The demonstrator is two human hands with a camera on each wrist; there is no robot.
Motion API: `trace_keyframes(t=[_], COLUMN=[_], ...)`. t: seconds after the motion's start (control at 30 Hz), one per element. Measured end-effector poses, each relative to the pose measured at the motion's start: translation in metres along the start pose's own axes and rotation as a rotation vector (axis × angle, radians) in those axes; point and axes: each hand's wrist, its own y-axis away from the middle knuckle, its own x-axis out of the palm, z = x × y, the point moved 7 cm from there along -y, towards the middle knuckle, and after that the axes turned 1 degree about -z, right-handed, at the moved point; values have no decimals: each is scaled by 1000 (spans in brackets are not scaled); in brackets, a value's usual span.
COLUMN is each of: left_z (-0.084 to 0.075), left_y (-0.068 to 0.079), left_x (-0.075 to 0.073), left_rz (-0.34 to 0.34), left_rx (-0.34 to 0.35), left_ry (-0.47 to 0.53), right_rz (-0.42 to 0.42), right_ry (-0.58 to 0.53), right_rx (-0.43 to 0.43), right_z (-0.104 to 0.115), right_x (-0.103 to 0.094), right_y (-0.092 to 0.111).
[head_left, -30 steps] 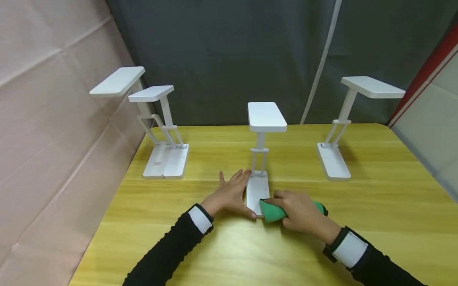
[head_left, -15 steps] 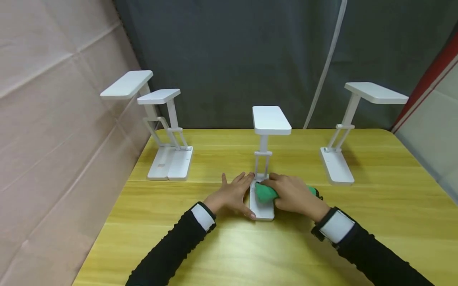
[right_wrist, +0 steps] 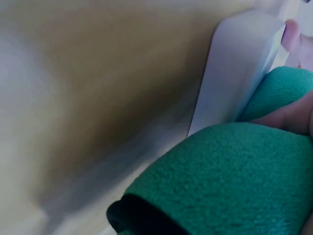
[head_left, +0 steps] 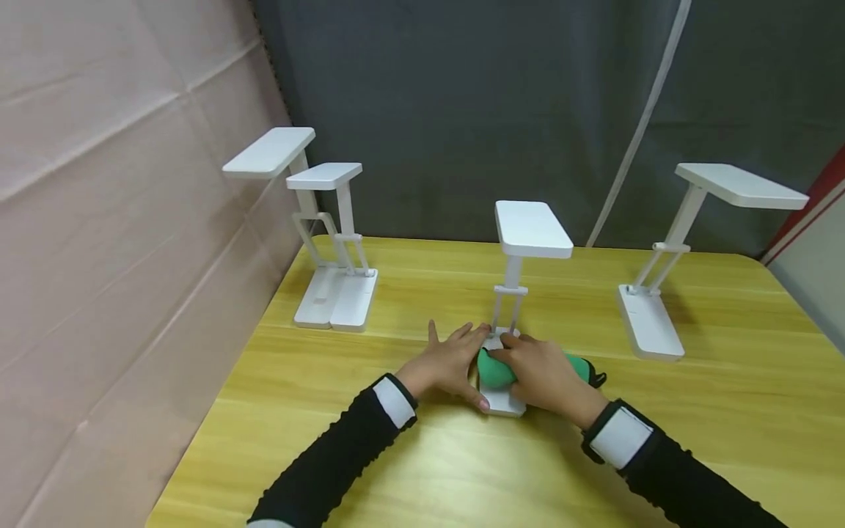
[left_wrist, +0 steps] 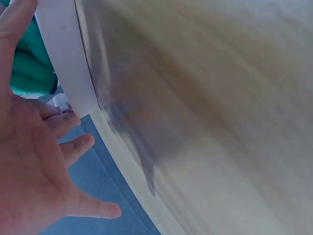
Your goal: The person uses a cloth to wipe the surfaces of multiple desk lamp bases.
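A white folding desk lamp (head_left: pixel 533 229) stands in the middle of the table, its flat head raised over a slim base. My left hand (head_left: pixel 450 368) spreads its fingers along the base's left side, thumb at the near end and fingertips close to the hinge. In my right hand (head_left: pixel 543 375) is a bunched green cloth (head_left: pixel 495 370) with a dark edge, gripped and pressed on top of the base. The right wrist view shows the fuzzy cloth (right_wrist: pixel 230 181) beside the base's edge (right_wrist: pixel 234 68). In the left wrist view the base (left_wrist: pixel 66 54) runs along my left hand (left_wrist: pixel 34 166).
Two similar white lamps (head_left: pixel 323 176) stand side by side at the back left, near a pale fabric wall (head_left: pixel 132 257). Another white lamp (head_left: pixel 650 323) stands at the right. A dark curtain (head_left: pixel 462 110) hangs behind the wooden table (head_left: pixel 422 469).
My right hand has slid the green cloth from the base's near right corner up toward the hinge, then slightly back. The left hand has stayed at the base; the head view has shifted.
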Motion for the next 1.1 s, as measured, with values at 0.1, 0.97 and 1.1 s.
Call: trace_keyframes(t=[0.1, 0.97, 1.1], left_z=[-1, -3, -2], left_y=[-1, -1, -2], left_x=[0, 0, 0], left_rz=[0, 23, 16], left_rx=[-15, -7, -25], left_ry=[-24, -13, -31], right_rz=[-14, -5, 9], right_ry=[-41, -6, -85], right_rx=[-26, 152, 177], right_z=[7, -33, -33], right_x=[-2, 0, 6], right_y=[10, -1, 6])
